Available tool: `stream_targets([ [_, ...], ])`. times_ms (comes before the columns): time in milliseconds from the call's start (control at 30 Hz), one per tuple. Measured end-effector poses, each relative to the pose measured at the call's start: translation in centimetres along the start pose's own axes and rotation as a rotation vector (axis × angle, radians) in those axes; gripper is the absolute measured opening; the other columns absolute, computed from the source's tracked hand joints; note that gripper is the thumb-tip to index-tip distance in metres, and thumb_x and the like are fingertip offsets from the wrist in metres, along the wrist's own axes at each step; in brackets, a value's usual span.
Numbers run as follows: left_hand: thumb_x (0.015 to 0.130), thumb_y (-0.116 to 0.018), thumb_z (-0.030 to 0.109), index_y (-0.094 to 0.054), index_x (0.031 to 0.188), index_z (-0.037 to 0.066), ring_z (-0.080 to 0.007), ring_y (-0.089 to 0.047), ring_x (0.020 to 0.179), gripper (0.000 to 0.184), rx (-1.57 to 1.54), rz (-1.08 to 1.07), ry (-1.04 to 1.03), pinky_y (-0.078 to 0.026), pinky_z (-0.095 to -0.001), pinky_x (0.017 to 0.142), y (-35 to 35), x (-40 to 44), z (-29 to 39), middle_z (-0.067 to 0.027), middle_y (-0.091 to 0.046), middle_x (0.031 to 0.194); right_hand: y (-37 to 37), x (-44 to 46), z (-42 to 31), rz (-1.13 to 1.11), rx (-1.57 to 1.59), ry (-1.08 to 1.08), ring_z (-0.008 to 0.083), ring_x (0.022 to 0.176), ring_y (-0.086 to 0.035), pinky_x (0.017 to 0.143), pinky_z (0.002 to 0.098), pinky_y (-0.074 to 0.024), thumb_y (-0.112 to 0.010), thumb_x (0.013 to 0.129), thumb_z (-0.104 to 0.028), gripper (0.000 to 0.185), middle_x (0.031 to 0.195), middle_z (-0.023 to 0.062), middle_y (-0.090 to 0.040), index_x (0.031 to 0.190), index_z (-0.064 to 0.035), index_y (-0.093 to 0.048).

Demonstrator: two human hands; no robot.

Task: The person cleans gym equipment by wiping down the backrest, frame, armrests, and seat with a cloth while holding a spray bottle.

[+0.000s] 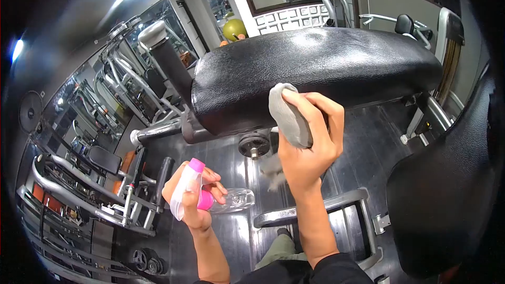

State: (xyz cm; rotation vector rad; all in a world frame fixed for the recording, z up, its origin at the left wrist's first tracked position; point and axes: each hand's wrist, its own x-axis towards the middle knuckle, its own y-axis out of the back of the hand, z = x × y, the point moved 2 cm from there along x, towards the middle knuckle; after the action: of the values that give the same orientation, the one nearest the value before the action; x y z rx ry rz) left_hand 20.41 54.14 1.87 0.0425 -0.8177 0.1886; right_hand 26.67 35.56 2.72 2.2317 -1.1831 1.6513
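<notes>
A clear spray bottle (pixel 234 201) with a pink and white trigger head is gripped in my left hand (pixel 197 192), tilted so its body points right. My right hand (pixel 313 137) is closed around a folded grey cloth (pixel 289 113), held up at the near side of a black padded bench cushion (pixel 315 58). Whether the cloth touches the cushion, I cannot tell. A loose end of what looks like cloth hangs below the right hand. The cushion's top is shiny under the lights.
A black backrest pad (pixel 447 194) stands close on the right. Below me is a silver metal frame (pixel 315 208). Under the cushion sits a weight plate (pixel 254 145). Gym machines (pixel 105 189) line the left, and a yellow-green exercise ball (pixel 234 29) is behind.
</notes>
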Motion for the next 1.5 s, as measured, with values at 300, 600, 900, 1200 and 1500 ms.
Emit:
stream_targets([
  [300, 0.086, -0.056, 0.047, -0.056, 0.077, -0.011, -0.0179, -0.057, 0.04, 0.058, -0.005, 0.056, 0.065, -0.05, -0.0284, 0.042, 1.9, -0.4, 0.0, -0.0179, -0.059, 0.066, -2.5, -0.6, -4.0, -0.45, 0.049, 0.124, 0.0229, 0.085, -0.061, 0.072, 0.0349, -0.0522, -0.076, 0.047, 0.0, 0.06, 0.1, 0.0004, -0.065, 0.105, -0.0171, -0.075],
  [600, 0.089, -0.047, 0.038, -0.055, 0.08, -0.009, -0.0163, -0.051, 0.039, 0.049, 0.032, -0.007, 0.046, -0.046, -0.0282, 0.041, 1.3, -0.6, -0.9, -0.0191, -0.057, 0.07, -2.2, -2.1, -2.1, -0.307, -0.004, 0.225, 0.0216, 0.081, -0.059, 0.07, 0.0337, -0.0528, -0.075, 0.049, -0.008, 0.056, 0.102, 0.0002, -0.063, 0.104, -0.0191, -0.076],
  [900, 0.087, -0.054, 0.039, -0.056, 0.078, -0.011, -0.0168, -0.054, 0.04, 0.051, -0.063, -0.099, 0.112, -0.049, -0.0286, 0.043, -1.2, -0.8, -1.9, -0.0189, -0.058, 0.07, 2.8, -3.1, 3.3, -0.086, -0.149, 0.051, 0.0249, 0.088, -0.061, 0.075, 0.0349, -0.0513, -0.069, 0.056, 0.005, 0.048, 0.102, 0.0069, -0.06, 0.1, -0.0129, -0.074],
  [1200, 0.089, -0.059, 0.017, -0.065, 0.079, -0.007, -0.0128, -0.061, 0.049, 0.026, -0.159, -0.366, 0.153, -0.045, -0.024, 0.048, -11.4, -0.4, -3.0, -0.0086, -0.06, 0.064, 12.0, -7.3, 8.2, 0.109, -0.119, -0.528, 0.0233, 0.106, -0.055, 0.097, 0.0343, -0.0408, -0.059, 0.078, 0.007, 0.03, 0.109, 0.0097, -0.055, 0.107, -0.0012, -0.061],
  [1500, 0.087, -0.065, 0.014, -0.059, 0.073, 0.0, -0.009, -0.051, 0.049, 0.02, -0.166, -0.517, 0.116, -0.038, -0.0278, 0.047, -22.3, -0.7, -6.0, -0.0031, -0.052, 0.054, 15.4, -7.3, 7.6, 0.325, -0.007, -0.603, 0.0163, 0.103, -0.053, 0.096, 0.0306, -0.04, -0.064, 0.086, 0.001, 0.032, 0.11, 0.0066, -0.053, 0.116, -0.0029, -0.052],
])
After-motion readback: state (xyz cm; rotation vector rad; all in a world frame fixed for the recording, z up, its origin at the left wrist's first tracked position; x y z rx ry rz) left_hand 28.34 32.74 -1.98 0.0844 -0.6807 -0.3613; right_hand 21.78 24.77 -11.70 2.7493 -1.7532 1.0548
